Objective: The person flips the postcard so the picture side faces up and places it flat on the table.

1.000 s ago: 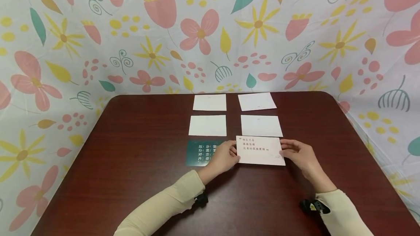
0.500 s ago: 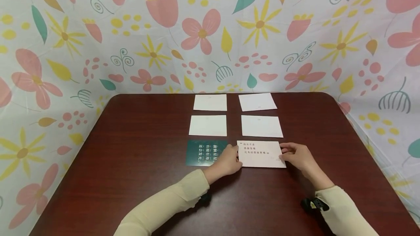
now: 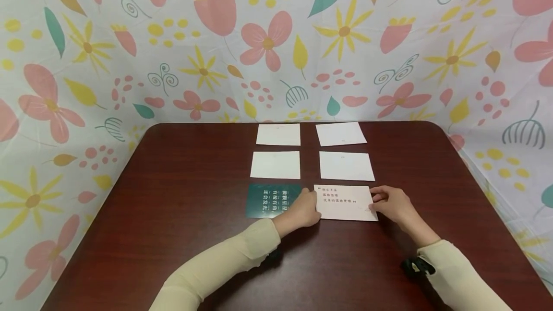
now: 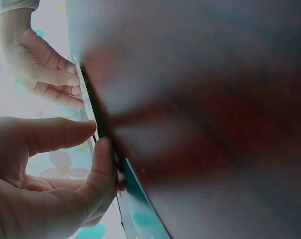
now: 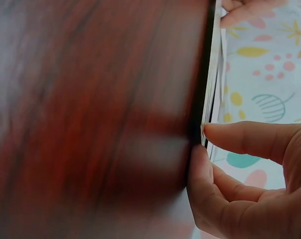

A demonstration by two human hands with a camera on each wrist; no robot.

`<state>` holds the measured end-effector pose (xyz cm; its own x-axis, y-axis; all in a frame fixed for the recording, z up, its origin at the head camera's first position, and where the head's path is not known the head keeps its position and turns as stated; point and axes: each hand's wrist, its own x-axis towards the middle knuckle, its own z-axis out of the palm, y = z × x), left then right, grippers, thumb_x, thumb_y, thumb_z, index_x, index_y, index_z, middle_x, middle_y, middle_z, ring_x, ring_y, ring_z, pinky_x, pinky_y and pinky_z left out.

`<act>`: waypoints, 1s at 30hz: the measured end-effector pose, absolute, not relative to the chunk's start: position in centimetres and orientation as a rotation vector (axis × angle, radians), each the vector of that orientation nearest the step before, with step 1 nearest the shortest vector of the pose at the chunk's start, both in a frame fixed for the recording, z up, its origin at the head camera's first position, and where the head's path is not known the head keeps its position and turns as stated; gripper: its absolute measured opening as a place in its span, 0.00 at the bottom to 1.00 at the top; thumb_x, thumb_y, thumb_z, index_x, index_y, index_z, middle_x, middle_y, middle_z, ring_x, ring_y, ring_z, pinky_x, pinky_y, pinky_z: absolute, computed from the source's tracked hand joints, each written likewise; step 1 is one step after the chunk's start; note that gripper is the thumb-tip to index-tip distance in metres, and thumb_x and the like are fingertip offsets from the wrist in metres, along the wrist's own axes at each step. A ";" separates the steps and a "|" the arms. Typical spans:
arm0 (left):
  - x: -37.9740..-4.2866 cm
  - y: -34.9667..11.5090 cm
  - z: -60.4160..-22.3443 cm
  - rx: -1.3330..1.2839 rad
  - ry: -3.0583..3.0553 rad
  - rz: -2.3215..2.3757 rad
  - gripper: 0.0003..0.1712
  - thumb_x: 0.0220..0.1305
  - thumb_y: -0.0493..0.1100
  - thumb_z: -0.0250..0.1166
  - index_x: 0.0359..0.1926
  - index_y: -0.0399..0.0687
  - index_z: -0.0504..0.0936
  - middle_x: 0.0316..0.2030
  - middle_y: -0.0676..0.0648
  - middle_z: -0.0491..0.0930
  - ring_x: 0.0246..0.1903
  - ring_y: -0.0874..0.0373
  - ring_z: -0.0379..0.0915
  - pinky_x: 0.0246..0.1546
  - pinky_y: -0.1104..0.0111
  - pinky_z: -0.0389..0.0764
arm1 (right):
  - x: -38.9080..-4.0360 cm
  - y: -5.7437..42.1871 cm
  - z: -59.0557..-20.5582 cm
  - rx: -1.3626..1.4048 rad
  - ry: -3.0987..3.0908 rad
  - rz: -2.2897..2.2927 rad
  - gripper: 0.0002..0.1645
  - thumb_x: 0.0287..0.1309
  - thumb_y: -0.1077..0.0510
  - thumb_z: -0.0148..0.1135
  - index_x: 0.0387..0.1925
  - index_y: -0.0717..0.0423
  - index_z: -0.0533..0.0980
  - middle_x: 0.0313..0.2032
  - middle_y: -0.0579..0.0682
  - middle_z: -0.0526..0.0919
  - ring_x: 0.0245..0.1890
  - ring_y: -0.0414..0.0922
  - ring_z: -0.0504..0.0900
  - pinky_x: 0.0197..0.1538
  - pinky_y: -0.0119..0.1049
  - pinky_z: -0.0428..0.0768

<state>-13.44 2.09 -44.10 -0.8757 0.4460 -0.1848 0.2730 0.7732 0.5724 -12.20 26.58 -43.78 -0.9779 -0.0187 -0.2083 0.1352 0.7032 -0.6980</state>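
Observation:
A white postcard (image 3: 345, 210) printed with lines of dark characters lies level, close over the table, in the head view. My left hand (image 3: 301, 211) pinches its left edge between thumb and finger, and my right hand (image 3: 396, 206) does the same at the right edge. Both wrist views show the postcard edge-on, with the left thumb (image 4: 75, 133) and the right thumb (image 5: 245, 139) on its upper face. Left of it is a dark green postcard (image 3: 259, 200) with white characters, partly covered by my left hand.
Behind, white cards form two rows: a left card (image 3: 275, 165) and a right card (image 3: 347, 166) in the nearer row, a left card (image 3: 278, 135) and a slightly turned right card (image 3: 341, 134) farther back. A flowered cloth (image 3: 268, 80) hangs behind the dark red table (image 3: 186, 186).
Both hands have brought the printed postcard a little toward me and down to the table, level with the green one. In the last half second it has barely moved.

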 end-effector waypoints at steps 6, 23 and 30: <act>-13.6 2.5 -43.7 0.523 2.656 0.698 0.19 0.52 0.31 0.66 0.46 0.27 0.77 0.37 0.40 0.69 0.24 0.56 0.65 0.24 0.72 0.71 | -12.7 26.6 -43.7 0.046 2.757 -1.056 0.28 0.48 0.65 0.67 0.51 0.75 0.72 0.33 0.60 0.80 0.31 0.49 0.75 0.30 0.37 0.73; -14.5 -0.2 -41.9 0.609 2.591 0.821 0.33 0.64 0.40 0.64 0.64 0.27 0.65 0.48 0.36 0.73 0.46 0.49 0.75 0.43 0.66 0.78 | -12.7 25.2 -40.6 -0.161 2.871 -1.010 0.25 0.56 0.63 0.64 0.52 0.76 0.70 0.30 0.55 0.80 0.28 0.45 0.74 0.29 0.38 0.72; -16.4 -3.9 -40.0 0.519 2.572 1.028 0.29 0.67 0.39 0.61 0.64 0.29 0.67 0.48 0.36 0.75 0.47 0.46 0.75 0.46 0.59 0.78 | -13.9 22.7 -39.4 -0.176 2.815 -1.140 0.24 0.59 0.61 0.63 0.53 0.73 0.72 0.34 0.58 0.81 0.34 0.52 0.81 0.32 0.37 0.75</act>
<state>-16.40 -3.90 -39.99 -0.8820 0.4434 -0.1595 0.2112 0.6747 0.7072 -13.91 22.70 -39.41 -0.9884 -0.1438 -0.0488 -0.0693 0.7129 -0.6978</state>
